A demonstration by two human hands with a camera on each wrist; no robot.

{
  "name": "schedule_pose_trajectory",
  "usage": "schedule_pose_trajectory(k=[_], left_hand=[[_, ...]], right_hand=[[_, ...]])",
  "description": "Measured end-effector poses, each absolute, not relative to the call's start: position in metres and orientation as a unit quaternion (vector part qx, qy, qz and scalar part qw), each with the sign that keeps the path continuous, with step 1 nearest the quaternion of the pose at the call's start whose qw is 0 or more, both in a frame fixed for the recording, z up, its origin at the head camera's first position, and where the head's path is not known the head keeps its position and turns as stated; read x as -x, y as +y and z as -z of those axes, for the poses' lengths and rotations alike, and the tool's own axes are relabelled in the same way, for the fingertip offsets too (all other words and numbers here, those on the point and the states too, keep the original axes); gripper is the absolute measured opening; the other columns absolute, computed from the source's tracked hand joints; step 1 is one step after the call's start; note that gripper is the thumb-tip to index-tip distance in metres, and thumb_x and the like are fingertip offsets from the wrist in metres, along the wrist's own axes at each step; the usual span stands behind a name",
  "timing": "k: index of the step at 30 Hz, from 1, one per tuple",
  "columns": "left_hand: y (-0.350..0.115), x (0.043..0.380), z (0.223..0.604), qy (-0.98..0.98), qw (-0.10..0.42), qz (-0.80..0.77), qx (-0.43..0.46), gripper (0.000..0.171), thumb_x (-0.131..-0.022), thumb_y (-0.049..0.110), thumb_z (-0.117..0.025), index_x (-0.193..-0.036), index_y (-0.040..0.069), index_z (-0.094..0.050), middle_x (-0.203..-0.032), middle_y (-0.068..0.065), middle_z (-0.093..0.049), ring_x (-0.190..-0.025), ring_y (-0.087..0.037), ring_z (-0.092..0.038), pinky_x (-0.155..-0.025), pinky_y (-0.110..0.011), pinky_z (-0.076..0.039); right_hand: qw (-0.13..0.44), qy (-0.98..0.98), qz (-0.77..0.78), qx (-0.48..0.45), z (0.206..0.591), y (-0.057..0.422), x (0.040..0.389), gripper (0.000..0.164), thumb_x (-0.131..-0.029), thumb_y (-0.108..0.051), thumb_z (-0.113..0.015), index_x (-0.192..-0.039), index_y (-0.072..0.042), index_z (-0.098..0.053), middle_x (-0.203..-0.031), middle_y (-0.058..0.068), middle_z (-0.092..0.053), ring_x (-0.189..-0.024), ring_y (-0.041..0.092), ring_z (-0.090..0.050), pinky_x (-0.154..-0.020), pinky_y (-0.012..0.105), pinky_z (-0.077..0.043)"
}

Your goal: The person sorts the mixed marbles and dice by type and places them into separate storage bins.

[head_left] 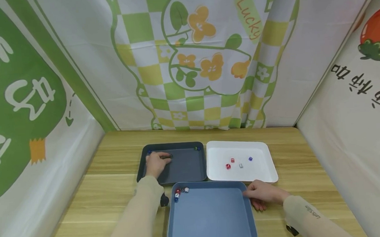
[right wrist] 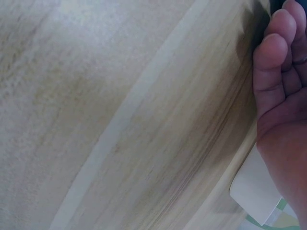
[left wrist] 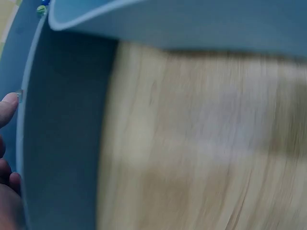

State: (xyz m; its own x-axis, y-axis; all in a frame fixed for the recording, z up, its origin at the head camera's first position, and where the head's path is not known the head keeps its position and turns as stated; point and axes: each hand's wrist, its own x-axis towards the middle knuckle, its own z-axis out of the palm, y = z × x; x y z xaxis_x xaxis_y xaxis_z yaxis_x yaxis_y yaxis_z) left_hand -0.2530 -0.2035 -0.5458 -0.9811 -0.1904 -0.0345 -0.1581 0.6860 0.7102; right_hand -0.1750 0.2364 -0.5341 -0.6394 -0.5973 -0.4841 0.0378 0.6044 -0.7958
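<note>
My left hand (head_left: pixel 156 164) reaches into the dark grey tray (head_left: pixel 180 177). Its thumb and index finger pinch a small clear glass marble (left wrist: pixel 19 94), partly hidden by a fingertip in the left wrist view. A green marble (head_left: pixel 196 148) lies beside a blue one in that tray's far right corner, and another blue marble (head_left: pixel 149 152) is by the far left. My right hand (head_left: pixel 265 193) holds the right rim of the blue tray (head_left: pixel 211 221), its other fingers loosely curled outside. Red and white dice (head_left: pixel 186 190) and dark marbles cluster in the blue tray's far left corner.
A white tray (head_left: pixel 244 175) stands at the back right, holding two red dice (head_left: pixel 228 166), a white die (head_left: pixel 241 165) and a blue die (head_left: pixel 250 159). All three trays sit close together on the wooden table (head_left: pixel 94 195). Printed curtains (head_left: pixel 208 106) hang behind and at both sides.
</note>
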Motion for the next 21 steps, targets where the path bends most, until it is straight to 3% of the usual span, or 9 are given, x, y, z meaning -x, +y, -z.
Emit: schedule_pose_trajectory(k=[4,8,13,21], left_hand=[[-0.209,0.248,0.536,-0.915,0.023,0.396,-0.074,0.022,-0.093,0.017,-0.075,-0.112,0.007,-0.078,-0.118,-0.019,-0.066,-0.116,-0.038,-0.048,-0.1,-0.052,-0.041],[-0.209,0.24,0.52,-0.91,0.024,0.411,-0.051,0.024,-0.095,0.017,-0.073,-0.117,0.006,-0.077,-0.116,-0.019,-0.062,-0.107,-0.035,-0.051,-0.088,-0.048,-0.046],[-0.204,0.228,0.501,-0.907,0.021,0.419,-0.029,0.025,-0.096,0.019,-0.072,-0.118,0.008,-0.077,-0.111,-0.014,-0.06,-0.093,-0.028,-0.049,-0.074,-0.039,-0.042],[-0.19,0.199,0.489,-0.917,0.015,0.398,0.011,0.023,-0.093,0.021,-0.076,-0.114,0.01,-0.079,-0.097,-0.007,-0.059,-0.083,-0.022,-0.049,-0.068,-0.034,-0.042]], right_hand=[[0.387,0.809,0.407,0.174,0.535,0.237,0.176,0.05,-0.104,-0.033,-0.056,-0.067,-0.002,-0.068,-0.053,0.002,-0.062,-0.042,0.01,-0.052,-0.043,0.021,-0.043],[0.386,0.809,0.406,0.177,0.536,0.238,0.176,0.051,-0.105,-0.032,-0.056,-0.067,0.0,-0.067,-0.053,0.002,-0.062,-0.042,0.01,-0.052,-0.044,0.022,-0.044],[0.39,0.808,0.406,0.177,0.536,0.238,0.176,0.051,-0.105,-0.033,-0.055,-0.068,0.0,-0.067,-0.054,0.002,-0.061,-0.043,0.011,-0.052,-0.044,0.021,-0.044],[0.388,0.809,0.405,0.174,0.537,0.237,0.176,0.051,-0.105,-0.033,-0.055,-0.067,0.0,-0.067,-0.053,0.002,-0.061,-0.042,0.01,-0.052,-0.043,0.021,-0.043]])
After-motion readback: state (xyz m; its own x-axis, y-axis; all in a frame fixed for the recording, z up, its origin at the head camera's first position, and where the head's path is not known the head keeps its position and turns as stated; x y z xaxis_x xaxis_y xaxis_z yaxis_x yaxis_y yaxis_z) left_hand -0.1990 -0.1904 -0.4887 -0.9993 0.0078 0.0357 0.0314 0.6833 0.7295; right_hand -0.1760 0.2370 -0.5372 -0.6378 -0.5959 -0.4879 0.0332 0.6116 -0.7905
